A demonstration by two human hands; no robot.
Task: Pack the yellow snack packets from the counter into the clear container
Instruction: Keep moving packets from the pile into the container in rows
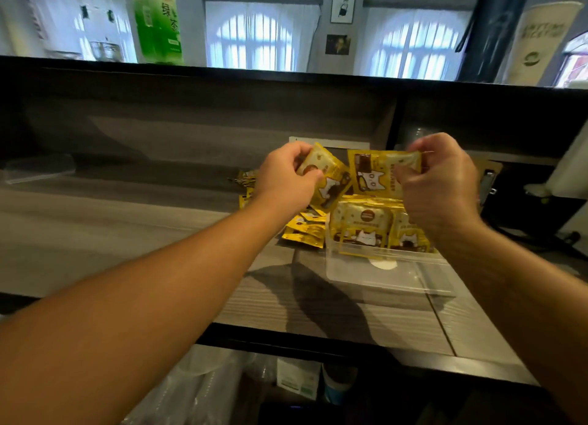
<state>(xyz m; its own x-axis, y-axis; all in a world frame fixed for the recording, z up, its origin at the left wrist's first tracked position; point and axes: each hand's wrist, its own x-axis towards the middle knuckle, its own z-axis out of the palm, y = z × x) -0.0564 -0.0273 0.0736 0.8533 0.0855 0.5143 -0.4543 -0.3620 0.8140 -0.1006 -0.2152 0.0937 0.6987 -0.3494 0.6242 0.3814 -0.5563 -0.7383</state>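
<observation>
Left to right across the head view. A green carton (157, 20) on the upper ledge bears Chinese characters, too blurred to read. On the counter (95, 233), loose yellow packets (304, 229) lie in a heap just beside the clear container (388, 272). The left hand (286, 176) pinches one yellow packet (327, 176) at its corner, held above the heap. The right hand (442, 182) pinches a second packet (378, 173) by its top edge, above the container, where packets already stand upright. Packet fronts show a white cat and a round brown logo; the small print is illegible. A pale banner (541, 39) at far right carries wording too blurred to read.

Risk: corner pinches on slick film may slip, dropping a packet outside the container; a careless insertion may topple the standing row.
</observation>
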